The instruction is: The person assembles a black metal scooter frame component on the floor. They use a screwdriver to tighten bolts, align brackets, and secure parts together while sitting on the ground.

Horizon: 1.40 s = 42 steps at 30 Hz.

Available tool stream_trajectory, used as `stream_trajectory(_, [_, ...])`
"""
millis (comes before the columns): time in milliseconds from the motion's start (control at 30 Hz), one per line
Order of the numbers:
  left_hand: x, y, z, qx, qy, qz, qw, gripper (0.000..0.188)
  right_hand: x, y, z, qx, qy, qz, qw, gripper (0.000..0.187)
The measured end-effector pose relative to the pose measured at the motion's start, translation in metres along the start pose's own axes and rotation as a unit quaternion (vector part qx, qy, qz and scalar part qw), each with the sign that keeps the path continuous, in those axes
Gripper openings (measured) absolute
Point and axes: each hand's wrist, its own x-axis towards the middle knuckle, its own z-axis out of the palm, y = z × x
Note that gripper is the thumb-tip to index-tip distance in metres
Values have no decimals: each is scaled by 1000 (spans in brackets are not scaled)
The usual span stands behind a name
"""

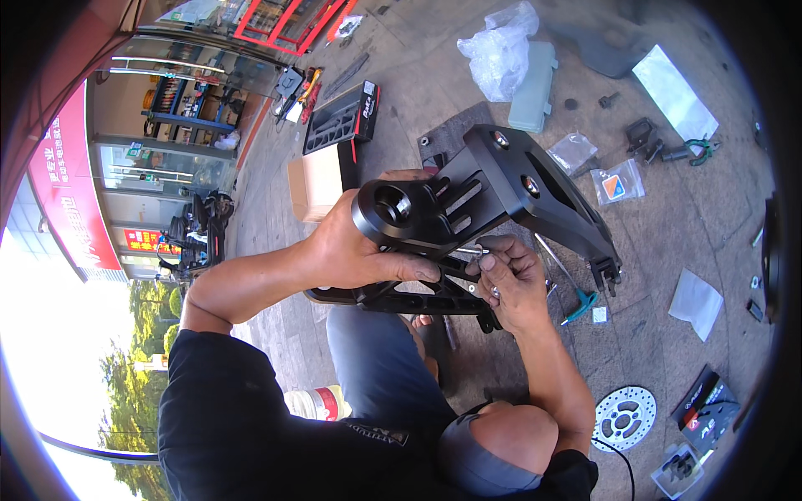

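Observation:
My left hand (338,250) is wrapped round the bored end of a black metal swingarm (493,171), its thumb lying along the lower side. The part is held up in front of me, tilted, with slots and bright round inserts in it. Under its middle, my right hand (516,288) pinches a small silver bolt (474,250) between thumb and fingertips. The bolt points toward the swingarm's underside; whether it sits in a hole I cannot tell. My left fingers are mostly hidden behind the part.
On the paving to the right lie a teal-handled hex key (581,306), a brake disc (645,409), plastic bags (618,182) and white sheets (675,92). Beyond the swingarm are a grey-green case (535,88), bubble wrap (499,50) and an open black box (342,117). A tub (316,404) stands near my leg.

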Motion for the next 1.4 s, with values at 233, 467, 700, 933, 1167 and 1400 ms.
stream_trajectory(233, [0,16,11,-152,52,-115,980,81,-1,-6,-2,20,-3,-12,1000,23])
stream_trajectory(467, [3,22,6,-81,57,-114,988,80,-3,-11,-7,18,-2,-19,1000,21])
stream_trajectory(700, [5,18,12,-161,35,-78,983,94,-10,-16,-15,34,5,-33,999,20])
stream_trajectory(933, [3,20,18,-139,1,-91,986,103,-17,-22,-17,28,1,-30,999,23])
stream_trajectory(1167, [0,29,24,-74,44,-44,995,98,-19,-23,-19,47,1,-15,999,23])
stream_trajectory(1400, [-5,23,18,53,-65,-99,992,92,-14,-22,-17,8,-43,-14,999,15])
